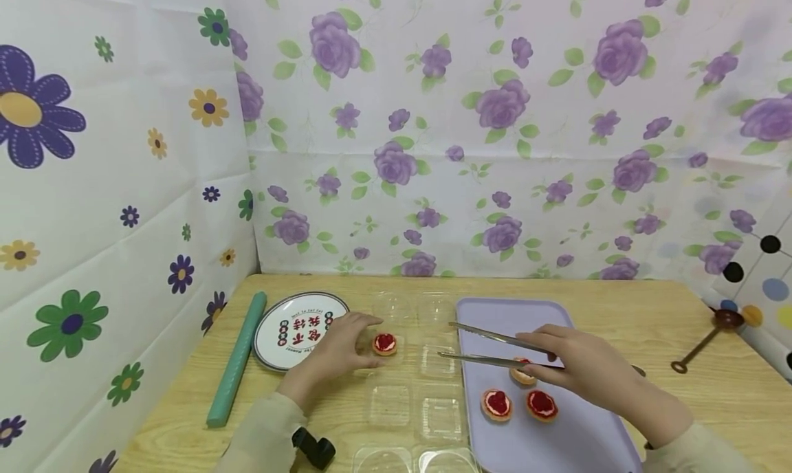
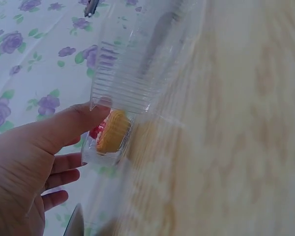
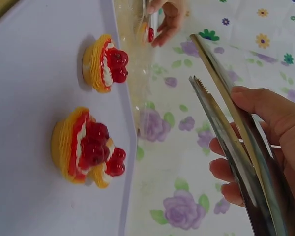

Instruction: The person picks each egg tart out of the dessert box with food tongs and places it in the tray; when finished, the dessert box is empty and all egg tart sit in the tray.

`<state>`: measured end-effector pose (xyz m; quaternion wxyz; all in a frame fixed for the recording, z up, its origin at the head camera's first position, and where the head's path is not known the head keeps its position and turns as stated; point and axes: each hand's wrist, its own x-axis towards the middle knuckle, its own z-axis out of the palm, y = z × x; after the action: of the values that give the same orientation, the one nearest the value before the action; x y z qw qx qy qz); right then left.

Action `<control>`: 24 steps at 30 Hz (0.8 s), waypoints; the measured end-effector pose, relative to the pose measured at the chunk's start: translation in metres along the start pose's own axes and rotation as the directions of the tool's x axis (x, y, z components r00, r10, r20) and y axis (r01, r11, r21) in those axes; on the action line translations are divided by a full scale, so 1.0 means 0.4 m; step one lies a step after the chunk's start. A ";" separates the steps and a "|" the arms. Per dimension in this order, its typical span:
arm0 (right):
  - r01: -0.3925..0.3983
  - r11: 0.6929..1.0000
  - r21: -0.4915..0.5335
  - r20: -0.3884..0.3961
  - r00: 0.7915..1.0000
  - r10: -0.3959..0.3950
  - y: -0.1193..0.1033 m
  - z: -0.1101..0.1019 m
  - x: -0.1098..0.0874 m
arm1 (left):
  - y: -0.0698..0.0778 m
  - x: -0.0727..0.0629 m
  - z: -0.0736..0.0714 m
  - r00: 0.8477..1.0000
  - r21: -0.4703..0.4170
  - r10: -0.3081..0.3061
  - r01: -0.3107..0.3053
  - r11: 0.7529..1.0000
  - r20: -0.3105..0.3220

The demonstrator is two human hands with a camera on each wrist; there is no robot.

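Note:
My left hand (image 1: pixel 337 346) spans a clear plastic box holding one tart (image 1: pixel 385 344), thumb and index finger spread on either side. In the left wrist view, the thumb lies right at the edge of the clear plastic box (image 2: pixel 120 88), with the other fingers loosely bent. My right hand (image 1: pixel 578 363) grips metal tongs (image 1: pixel 495 337). Their tips point left and stand apart, with nothing between them, above the tray edge. Below the tongs, several tarts (image 3: pixel 105 64) topped with red fruit sit on the lilac tray (image 1: pixel 513 313); the tongs partly cover one in the head view.
Clear plastic boxes (image 1: pixel 441 418) stand in two columns left of the tray. A round plate (image 1: pixel 272 332) with printed characters lies behind my left hand, beside a green roll (image 1: pixel 238 363). On the right is a brown ladle-like utensil (image 1: pixel 705 342). A black strap (image 1: pixel 314 449) lies in front.

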<state>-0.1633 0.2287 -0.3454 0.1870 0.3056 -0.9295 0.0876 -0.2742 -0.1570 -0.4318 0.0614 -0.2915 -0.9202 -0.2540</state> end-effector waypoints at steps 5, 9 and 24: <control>0.027 1.000 0.016 0.049 0.998 -0.027 -0.017 0.026 0.050 | -0.002 -0.005 0.001 1.000 -0.012 0.002 -0.003 1.000 -0.019; 0.020 1.000 0.014 0.086 0.996 -0.022 -0.034 0.051 0.091 | -0.006 -0.005 0.004 1.000 -0.006 0.000 -0.001 1.000 -0.022; 0.039 0.999 0.009 0.213 0.976 -0.040 -0.100 0.129 0.206 | -0.005 -0.003 0.004 1.000 -0.026 -0.025 0.024 0.999 -0.014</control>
<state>-0.2159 0.1384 -0.3576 0.0876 0.3322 -0.9377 0.0528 -0.2741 -0.1582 -0.4345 0.0611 -0.2792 -0.9199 -0.2687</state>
